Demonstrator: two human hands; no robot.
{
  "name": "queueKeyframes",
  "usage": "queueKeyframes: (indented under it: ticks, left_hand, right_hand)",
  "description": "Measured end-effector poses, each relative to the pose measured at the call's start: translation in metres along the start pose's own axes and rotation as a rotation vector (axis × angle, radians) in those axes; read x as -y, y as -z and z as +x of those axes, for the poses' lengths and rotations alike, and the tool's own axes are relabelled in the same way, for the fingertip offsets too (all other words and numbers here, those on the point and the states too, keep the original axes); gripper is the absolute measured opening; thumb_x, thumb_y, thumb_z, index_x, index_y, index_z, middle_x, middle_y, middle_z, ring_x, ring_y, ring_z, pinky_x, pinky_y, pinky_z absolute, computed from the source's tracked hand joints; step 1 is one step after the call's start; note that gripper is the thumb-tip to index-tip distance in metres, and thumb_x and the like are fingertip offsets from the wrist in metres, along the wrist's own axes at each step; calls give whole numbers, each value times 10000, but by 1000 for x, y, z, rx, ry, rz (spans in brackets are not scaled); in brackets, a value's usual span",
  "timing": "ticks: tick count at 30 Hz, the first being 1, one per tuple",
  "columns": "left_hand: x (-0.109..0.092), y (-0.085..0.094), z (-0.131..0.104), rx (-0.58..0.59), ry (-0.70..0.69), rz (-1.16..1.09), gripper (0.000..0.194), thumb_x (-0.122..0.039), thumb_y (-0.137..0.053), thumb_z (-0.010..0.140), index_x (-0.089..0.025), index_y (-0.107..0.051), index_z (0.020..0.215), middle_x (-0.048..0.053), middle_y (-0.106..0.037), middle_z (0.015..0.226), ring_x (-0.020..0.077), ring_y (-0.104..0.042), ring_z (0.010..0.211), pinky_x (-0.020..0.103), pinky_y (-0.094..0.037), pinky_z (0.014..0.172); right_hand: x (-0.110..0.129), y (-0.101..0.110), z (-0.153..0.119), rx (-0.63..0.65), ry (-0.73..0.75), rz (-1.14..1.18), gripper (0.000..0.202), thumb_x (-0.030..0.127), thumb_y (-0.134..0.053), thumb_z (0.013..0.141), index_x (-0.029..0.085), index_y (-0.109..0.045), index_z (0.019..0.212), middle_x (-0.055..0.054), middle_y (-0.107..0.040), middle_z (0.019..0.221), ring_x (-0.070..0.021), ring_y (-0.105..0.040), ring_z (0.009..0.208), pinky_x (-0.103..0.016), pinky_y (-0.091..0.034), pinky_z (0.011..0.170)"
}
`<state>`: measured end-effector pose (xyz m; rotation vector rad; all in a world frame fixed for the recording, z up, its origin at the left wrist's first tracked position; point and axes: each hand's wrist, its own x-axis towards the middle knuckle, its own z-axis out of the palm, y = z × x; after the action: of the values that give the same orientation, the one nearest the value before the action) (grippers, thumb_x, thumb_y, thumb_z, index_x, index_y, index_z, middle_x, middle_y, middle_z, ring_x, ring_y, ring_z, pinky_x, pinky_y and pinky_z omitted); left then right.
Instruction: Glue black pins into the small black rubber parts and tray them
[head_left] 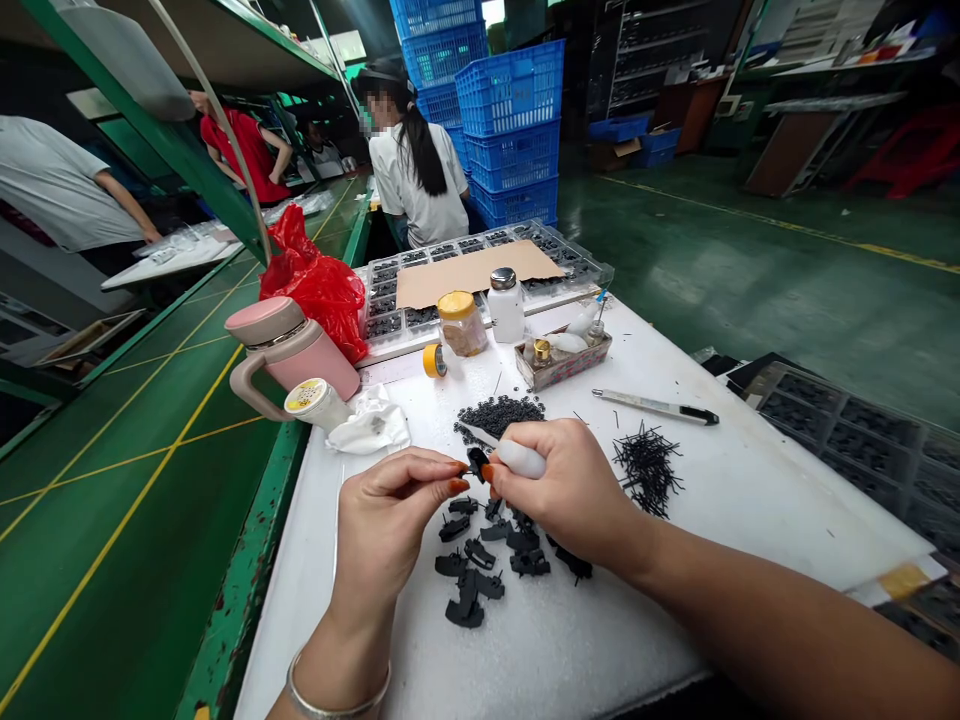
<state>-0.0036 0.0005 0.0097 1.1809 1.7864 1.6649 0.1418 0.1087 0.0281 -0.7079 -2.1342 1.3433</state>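
Observation:
My left hand (386, 520) is closed in a pinch at the left side of a small black plastic part (477, 462); a thin dark pin seems to stick out there. My right hand (574, 490) wraps round a small white squeeze bottle (523, 459) with its pointed tip toward the left, while its thumb and fingertip touch the part's right side. Below both hands lie several black curved plastic parts (465, 600), some with thin pins standing out. Beyond them is a heap of tiny black rings (499, 411). Thin black pins (649, 470) form a pile right of my right hand.
On the white tabletop (780, 500) stand a pink mug (300, 350), a yellow-lidded jar (461, 325), a white bottle (507, 308) and a small box (562, 360). A pen (656, 405) lies at right. Compartment trays (382, 290) sit behind; a green conveyor (127, 450) runs left. Co-workers are farther back.

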Motion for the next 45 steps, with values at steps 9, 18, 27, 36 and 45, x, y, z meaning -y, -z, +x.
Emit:
queueKeyframes:
  ticks: [9,18,27,36,45]
  left_hand:
    - [-5,0,0,36,-47,85,64,-150,-739,707,-212,-728,715,34,-684,758,187,-639,707,263,-534,629]
    - [-5,4,4,48,7,-7,111,-117,-772,648,-209,-710,660,26,-675,710,163,-623,683,223,-515,611]
    - [7,13,11,206,190,-287,149,-70,-784,594,-173,-676,603,22,-655,689,134,-604,651,212,-488,609]
    - [6,9,14,250,386,-535,165,-81,-810,528,-153,-662,549,14,-614,614,103,-562,509,190,-461,487]
    - [17,12,15,333,547,-564,261,-156,-856,513,-124,-602,562,31,-623,613,104,-569,494,171,-439,468]
  right_hand:
    - [-9,-3,7,189,-214,435,89,181,-567,736,142,-609,668,-18,-636,599,-109,-573,522,-201,-439,472]
    - [-11,0,13,256,-252,481,98,222,-635,736,134,-607,704,-24,-641,602,-95,-560,500,-197,-444,466]
    - [-13,-2,8,136,62,42,154,243,-603,783,143,-625,667,6,-599,575,-89,-469,504,-213,-315,463]
    - [-9,-6,2,79,203,-22,174,230,-582,802,148,-600,650,7,-581,588,-90,-475,529,-222,-324,509]
    - [-12,-9,2,94,234,-57,248,196,-596,773,158,-474,561,29,-496,545,-73,-410,506,-215,-294,505]
